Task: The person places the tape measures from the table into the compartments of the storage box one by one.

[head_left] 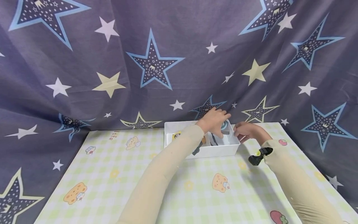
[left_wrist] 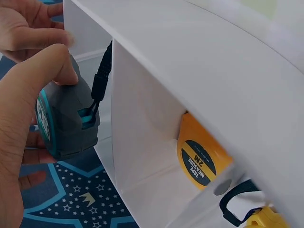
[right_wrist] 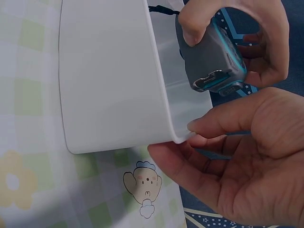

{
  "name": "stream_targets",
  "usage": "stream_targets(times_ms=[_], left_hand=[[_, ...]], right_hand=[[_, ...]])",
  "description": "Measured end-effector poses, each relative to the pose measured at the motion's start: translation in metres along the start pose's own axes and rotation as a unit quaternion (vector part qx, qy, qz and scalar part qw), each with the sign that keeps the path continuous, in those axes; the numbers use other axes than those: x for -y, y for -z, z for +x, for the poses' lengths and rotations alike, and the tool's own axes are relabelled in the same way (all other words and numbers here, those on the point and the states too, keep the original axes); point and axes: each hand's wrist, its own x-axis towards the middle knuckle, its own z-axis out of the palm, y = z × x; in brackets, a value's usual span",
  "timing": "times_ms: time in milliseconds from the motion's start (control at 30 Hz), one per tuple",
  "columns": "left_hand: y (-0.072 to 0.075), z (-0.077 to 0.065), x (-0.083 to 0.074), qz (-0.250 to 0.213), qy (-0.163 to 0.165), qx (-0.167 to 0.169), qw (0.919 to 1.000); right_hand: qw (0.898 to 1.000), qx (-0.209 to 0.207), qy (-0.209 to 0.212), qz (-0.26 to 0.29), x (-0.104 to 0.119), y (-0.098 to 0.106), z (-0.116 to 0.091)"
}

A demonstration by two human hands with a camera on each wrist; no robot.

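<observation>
My left hand (head_left: 214, 121) grips a grey and teal tape measure (left_wrist: 71, 116), thumb on one side and fingers on the other. A black wrist strap (left_wrist: 100, 78) trails from it into the box. The tape measure is over the right-hand compartment of a long white box (head_left: 213, 151). At the box's right end, my right hand (head_left: 249, 131) pinches the rim at the near corner between thumb and fingers. Inside a neighbouring compartment leans an orange and black 2M tape measure (left_wrist: 202, 164). Beyond another divider shows a yellow object (left_wrist: 268, 218) with a black strap, partly cut off.
The box stands on a green and white checked tablecloth (head_left: 117, 174), near the table's back edge. Directly behind hangs a dark curtain with stars (head_left: 156, 102). A black wrist-camera mount (head_left: 260, 155) is on my right wrist.
</observation>
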Motion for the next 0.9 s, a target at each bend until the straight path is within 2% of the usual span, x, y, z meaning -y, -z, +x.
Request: stream_targets(times_ms=[233, 567, 900], left_hand=[[-0.0003, 0.0018, -0.0001, 0.0, 0.007, 0.01, 0.9999], [-0.0025, 0.0034, -0.0028, -0.011, 0.016, 0.04, 0.999], [-0.0028, 0.0021, -0.0032, -0.035, 0.015, 0.033, 0.9987]], right_hand=[[1.0, -0.006, -0.002, -0.007, 0.0011, -0.0019, 0.002], [1.0, -0.008, -0.01, -0.011, 0.0019, -0.0018, 0.0034], [1.0, -0.01, -0.014, -0.01, 0.0035, -0.0018, 0.0018]])
